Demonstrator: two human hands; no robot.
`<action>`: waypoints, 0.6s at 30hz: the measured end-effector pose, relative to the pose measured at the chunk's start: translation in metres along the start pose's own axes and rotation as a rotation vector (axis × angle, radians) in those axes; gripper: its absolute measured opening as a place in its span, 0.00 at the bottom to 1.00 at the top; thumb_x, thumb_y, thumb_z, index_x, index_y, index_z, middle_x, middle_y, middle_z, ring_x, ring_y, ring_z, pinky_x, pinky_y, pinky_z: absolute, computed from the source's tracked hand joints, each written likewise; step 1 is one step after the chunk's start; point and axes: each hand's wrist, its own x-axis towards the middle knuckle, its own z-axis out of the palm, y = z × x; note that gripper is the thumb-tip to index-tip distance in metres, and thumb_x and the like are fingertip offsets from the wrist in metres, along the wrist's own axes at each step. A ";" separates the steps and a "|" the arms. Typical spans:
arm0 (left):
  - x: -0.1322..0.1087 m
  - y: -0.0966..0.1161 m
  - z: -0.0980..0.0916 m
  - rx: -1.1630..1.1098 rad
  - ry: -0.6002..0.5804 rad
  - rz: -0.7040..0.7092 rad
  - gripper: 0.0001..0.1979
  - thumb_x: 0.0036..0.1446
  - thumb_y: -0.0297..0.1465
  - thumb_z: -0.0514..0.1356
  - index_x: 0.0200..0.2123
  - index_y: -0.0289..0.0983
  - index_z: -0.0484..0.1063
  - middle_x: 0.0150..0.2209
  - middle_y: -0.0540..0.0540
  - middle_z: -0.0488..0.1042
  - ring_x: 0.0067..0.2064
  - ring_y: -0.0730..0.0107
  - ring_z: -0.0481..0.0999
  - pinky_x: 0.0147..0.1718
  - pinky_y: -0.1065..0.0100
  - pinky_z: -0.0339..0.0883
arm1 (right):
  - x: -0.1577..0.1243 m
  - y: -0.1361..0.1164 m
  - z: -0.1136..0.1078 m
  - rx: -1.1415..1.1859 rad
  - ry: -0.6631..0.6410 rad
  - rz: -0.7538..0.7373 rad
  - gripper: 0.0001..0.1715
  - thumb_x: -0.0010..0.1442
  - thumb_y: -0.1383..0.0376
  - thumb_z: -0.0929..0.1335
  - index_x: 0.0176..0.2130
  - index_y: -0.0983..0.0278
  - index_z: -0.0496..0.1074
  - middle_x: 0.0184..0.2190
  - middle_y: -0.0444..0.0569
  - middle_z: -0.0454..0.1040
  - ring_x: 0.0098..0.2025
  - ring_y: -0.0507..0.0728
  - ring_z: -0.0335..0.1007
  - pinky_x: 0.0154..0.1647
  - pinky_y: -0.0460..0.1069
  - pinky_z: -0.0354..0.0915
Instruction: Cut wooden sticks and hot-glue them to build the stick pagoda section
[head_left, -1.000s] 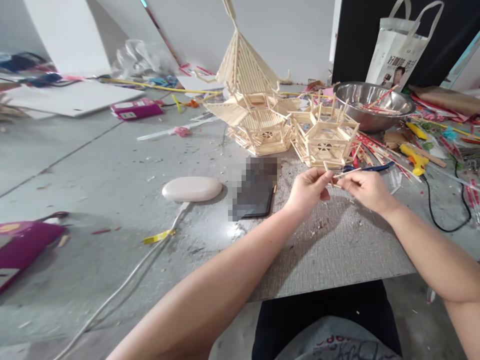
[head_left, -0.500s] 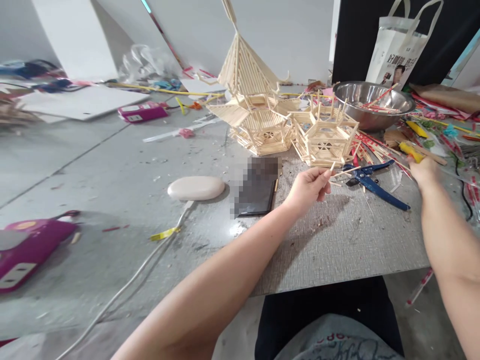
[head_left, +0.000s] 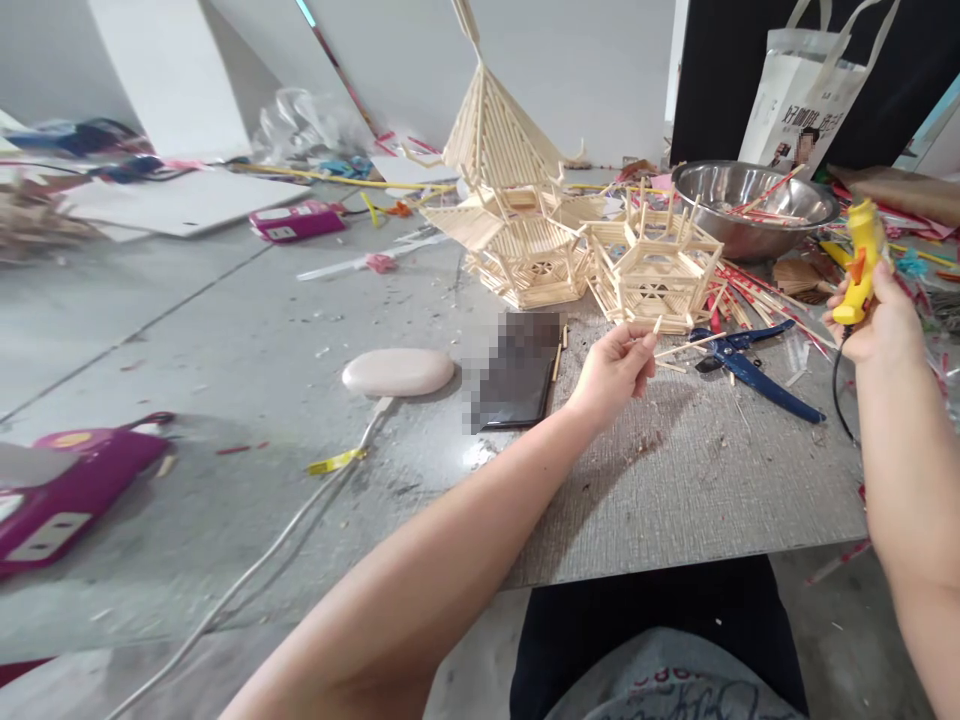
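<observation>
My left hand (head_left: 619, 368) pinches a short wooden stick (head_left: 658, 325) between thumb and fingers, just in front of a hexagonal stick frame (head_left: 652, 265). My right hand (head_left: 877, 315) is wrapped round a yellow glue gun (head_left: 860, 265) with an orange trigger, raised above the table's right side; a black cord hangs from its lower end. Blue cutting pliers (head_left: 757, 378) lie on the table between my hands, with loose sticks beside their jaws. Left of the frame stands a pagoda-like stick model (head_left: 525, 240) with a pointed roof.
A black phone (head_left: 517, 380) lies left of my left hand, and a pale oval device (head_left: 397, 372) with a white cable sits beyond it. Behind the pliers are a steel bowl (head_left: 795, 235), many scattered sticks and a white bag (head_left: 795, 100). Purple power strips (head_left: 82, 490) lie at the left.
My right hand has lifted the yellow glue gun from the clutter at the right and turned it upright. My left hand stays almost in place with its stick.
</observation>
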 end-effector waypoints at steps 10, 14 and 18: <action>0.000 0.003 0.003 -0.102 -0.054 -0.056 0.10 0.55 0.25 0.53 0.42 0.36 0.65 0.22 0.56 0.67 0.19 0.82 0.68 0.21 0.75 0.65 | -0.053 -0.014 0.052 0.050 -0.336 -0.060 0.14 0.44 0.55 0.68 0.32 0.58 0.67 0.34 0.44 0.72 0.19 0.48 0.59 0.21 0.49 0.59; 0.000 0.004 0.004 -0.120 -0.027 -0.104 0.11 0.55 0.24 0.54 0.42 0.34 0.67 0.24 0.53 0.69 0.23 0.81 0.71 0.26 0.73 0.69 | -0.067 -0.009 0.064 0.016 -0.488 -0.031 0.12 0.43 0.59 0.71 0.30 0.60 0.70 0.31 0.44 0.72 0.17 0.46 0.56 0.18 0.47 0.57; 0.001 0.004 0.003 -0.020 0.024 -0.109 0.05 0.53 0.29 0.57 0.32 0.33 0.70 0.27 0.50 0.73 0.21 0.83 0.70 0.22 0.77 0.64 | -0.076 -0.006 0.072 -0.096 -0.500 -0.054 0.13 0.43 0.57 0.72 0.26 0.62 0.69 0.24 0.44 0.69 0.17 0.46 0.55 0.15 0.46 0.55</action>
